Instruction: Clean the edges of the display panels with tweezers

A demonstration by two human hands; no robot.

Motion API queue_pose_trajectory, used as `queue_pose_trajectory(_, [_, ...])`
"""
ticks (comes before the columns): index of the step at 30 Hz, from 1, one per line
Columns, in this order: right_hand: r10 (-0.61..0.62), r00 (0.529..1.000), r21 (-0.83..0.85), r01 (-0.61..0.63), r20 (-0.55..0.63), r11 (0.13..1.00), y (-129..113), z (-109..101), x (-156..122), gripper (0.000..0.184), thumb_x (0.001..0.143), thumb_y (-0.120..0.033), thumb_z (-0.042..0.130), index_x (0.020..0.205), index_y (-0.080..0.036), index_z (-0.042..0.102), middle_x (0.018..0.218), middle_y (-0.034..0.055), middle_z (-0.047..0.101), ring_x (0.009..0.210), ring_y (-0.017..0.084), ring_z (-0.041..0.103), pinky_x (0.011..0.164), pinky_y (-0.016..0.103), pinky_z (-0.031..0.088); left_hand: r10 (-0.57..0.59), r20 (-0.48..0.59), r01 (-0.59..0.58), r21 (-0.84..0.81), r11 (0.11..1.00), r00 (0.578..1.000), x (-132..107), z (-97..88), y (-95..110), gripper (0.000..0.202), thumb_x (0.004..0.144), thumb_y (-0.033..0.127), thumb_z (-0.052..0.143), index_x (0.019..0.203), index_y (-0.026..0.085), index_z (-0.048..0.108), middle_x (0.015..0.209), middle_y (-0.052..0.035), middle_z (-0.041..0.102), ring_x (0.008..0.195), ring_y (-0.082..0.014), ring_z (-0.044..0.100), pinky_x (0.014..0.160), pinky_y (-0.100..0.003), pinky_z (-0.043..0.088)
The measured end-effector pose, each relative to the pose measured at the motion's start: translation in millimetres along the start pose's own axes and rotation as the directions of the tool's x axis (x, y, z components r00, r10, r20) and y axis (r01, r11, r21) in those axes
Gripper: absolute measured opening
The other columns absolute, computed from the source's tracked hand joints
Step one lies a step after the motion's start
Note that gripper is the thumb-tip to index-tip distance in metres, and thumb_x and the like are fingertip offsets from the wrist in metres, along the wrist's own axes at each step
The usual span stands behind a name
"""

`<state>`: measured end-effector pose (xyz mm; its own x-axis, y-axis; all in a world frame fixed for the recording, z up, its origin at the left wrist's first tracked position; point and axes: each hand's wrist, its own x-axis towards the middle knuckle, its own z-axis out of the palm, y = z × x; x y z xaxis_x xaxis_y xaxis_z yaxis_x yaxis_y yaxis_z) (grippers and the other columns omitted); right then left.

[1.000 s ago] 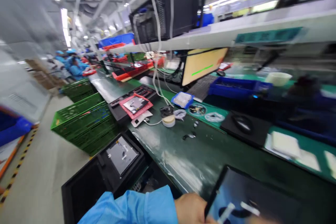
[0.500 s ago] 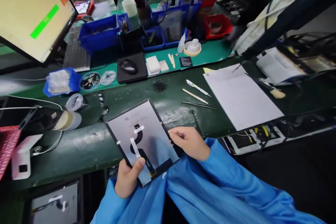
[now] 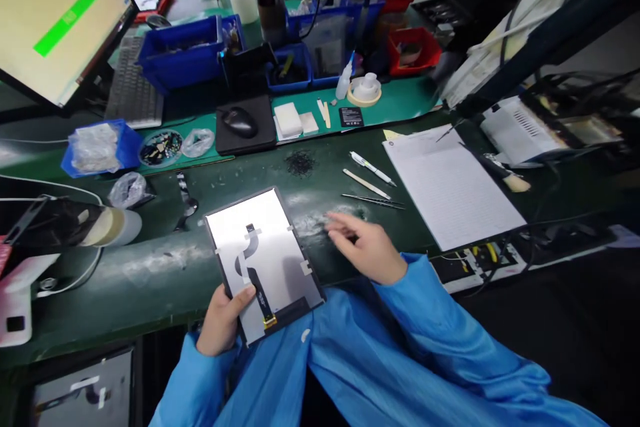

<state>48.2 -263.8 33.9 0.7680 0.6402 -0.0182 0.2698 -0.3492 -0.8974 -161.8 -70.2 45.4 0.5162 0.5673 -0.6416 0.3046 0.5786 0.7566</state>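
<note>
A tablet screen panel [image 3: 280, 260], silvery on its back with a black ribbon cable [image 3: 259, 290] taped to it, tilts over the bench's near edge. My left hand [image 3: 225, 317] grips its lower left edge, thumb on top near the cable. Off the panel's right side, my right hand [image 3: 367, 247] hovers with nothing in it, its fingers stretched out and slightly apart. Tweezers [image 3: 373, 201], a flat pale stick [image 3: 367, 184] and a white pen [image 3: 373, 169] lie beyond that hand.
Lined paper [image 3: 455, 187] lies to the right, with a brush [image 3: 513, 180] beside it. A mouse [image 3: 239, 122], blue bins [image 3: 180, 53] and a dropper bottle [image 3: 345, 80] stand at the back. Another panel [image 3: 83, 390] rests at lower left.
My right hand has let go of the panel's right edge and moved away from it, its fingers opening. The panel has turned, and its back now shines brighter.
</note>
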Motion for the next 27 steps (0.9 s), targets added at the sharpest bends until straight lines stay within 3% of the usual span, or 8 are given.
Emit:
queue_pose_trajectory(4, [-0.13, 0.961, -0.489, -0.007, -0.246, 0.872, 37.3, -39.7, 29.0, 0.03, 0.089, -0.031, 0.065, 0.115, -0.021, 0.076, 0.109, 0.0132, 0.076, 0.101, 0.032, 0.067, 0.098, 0.05, 0.053, -0.014, 0.053, 0.014, 0.01, 1.0, 0.998, 22.3, -4.4, 14.2, 0.059, 0.051, 0.036, 0.097, 0.097, 0.01, 0.073, 0.078, -0.0074, 0.076, 0.072, -0.0266, 0.073, 0.068, -0.03, 0.058])
queue_pose_trajectory(9, [-0.141, 0.969, -0.651, -0.025, -0.203, 0.759, 61.4, -61.8, 40.3, 0.02, 0.092, -0.034, 0.06, 0.088, -0.023, 0.076, 0.089, 0.0119, 0.073, 0.09, 0.032, 0.064, 0.088, 0.05, 0.053, 0.0, 0.131, -0.003, 0.024, 1.0, 0.991, 33.4, -3.7, 20.1, 0.049, 0.055, 0.034, 0.093, 0.094, 0.01, 0.075, 0.076, -0.006, 0.076, 0.07, -0.0238, 0.072, 0.072, -0.03, 0.058])
queue_pose_trajectory(12, [-0.176, 0.954, -0.554, 0.013, -0.242, 0.832, 52.5, -56.0, 31.1, 0.019, 0.094, -0.037, 0.059, 0.087, -0.023, 0.071, 0.086, 0.0091, 0.071, 0.083, 0.028, 0.065, 0.08, 0.045, 0.054, -0.013, 0.189, 0.006, 0.04, 0.999, 0.982, 33.4, -4.4, 19.4, 0.043, 0.058, 0.032, 0.088, 0.092, 0.008, 0.076, 0.079, -0.0081, 0.076, 0.069, -0.0228, 0.07, 0.065, -0.027, 0.055])
queue_pose_trajectory(15, [-0.146, 0.881, -0.227, 0.046, -0.45, 0.973, 35.3, -39.8, 20.5, 0.018, 0.095, -0.042, 0.062, 0.098, -0.024, 0.062, 0.085, 0.0043, 0.072, 0.066, 0.02, 0.064, 0.064, 0.036, 0.054, 0.004, 0.203, -0.01, 0.027, 1.0, 0.979, 34.6, -5.7, 18.1, 0.041, 0.06, 0.03, 0.087, 0.092, 0.007, 0.076, 0.079, -0.0081, 0.076, 0.069, -0.0207, 0.068, 0.065, -0.025, 0.054])
queue_pose_trajectory(18, [-0.041, 0.85, 0.119, 0.12, -0.524, 0.986, 25.4, -20.8, 17.3, 0.028, 0.09, -0.046, 0.071, 0.098, -0.025, 0.054, 0.087, 0.0025, 0.076, 0.058, 0.016, 0.065, 0.057, 0.032, 0.056, 0.022, 0.226, -0.021, -0.009, 1.0, 0.974, 38.2, -8.2, 15.9, 0.041, 0.063, 0.03, 0.087, 0.094, 0.007, 0.076, 0.081, -0.0082, 0.075, 0.074, -0.0216, 0.068, 0.07, -0.027, 0.054])
queue_pose_trajectory(23, [0.174, 0.88, 0.326, -0.023, -0.442, 0.945, 37.3, -18.0, 22.8, 0.047, 0.07, -0.053, 0.087, 0.094, -0.022, 0.062, 0.093, 0.0058, 0.078, 0.072, 0.02, 0.073, 0.081, 0.045, 0.064, 0.105, 0.443, -0.139, 0.046, 0.989, 0.891, 37.7, -19.6, 14.4, 0.044, 0.072, 0.041, 0.086, 0.097, 0.007, 0.074, 0.091, -0.0079, 0.074, 0.082, -0.0191, 0.064, 0.079, -0.026, 0.051])
queue_pose_trajectory(25, [0.215, 0.824, 0.311, -0.049, -0.525, 0.949, 40.5, -26.1, 23.4, 0.05, 0.062, -0.054, 0.09, 0.094, -0.023, 0.066, 0.097, 0.008, 0.078, 0.084, 0.026, 0.074, 0.098, 0.056, 0.059, 0.132, 0.545, -0.191, 0.052, 0.98, 0.828, 30.9, -22.5, 16.5, 0.044, 0.077, 0.046, 0.083, 0.097, 0.008, 0.072, 0.089, -0.0061, 0.071, 0.08, -0.0167, 0.06, 0.076, -0.025, 0.049])
queue_pose_trajectory(27, [0.122, 0.708, 0.144, -0.029, -0.695, 0.989, 36.0, -31.2, 19.6, 0.054, 0.059, -0.053, 0.092, 0.1, -0.025, 0.071, 0.108, 0.0122, 0.077, 0.101, 0.035, 0.073, 0.106, 0.065, 0.051, 0.167, 0.603, -0.25, 0.056, 0.967, 0.78, 21.2, -19.8, 19.7, 0.042, 0.081, 0.048, 0.079, 0.092, 0.008, 0.069, 0.083, -0.0036, 0.065, 0.075, -0.0139, 0.055, 0.072, -0.023, 0.046])
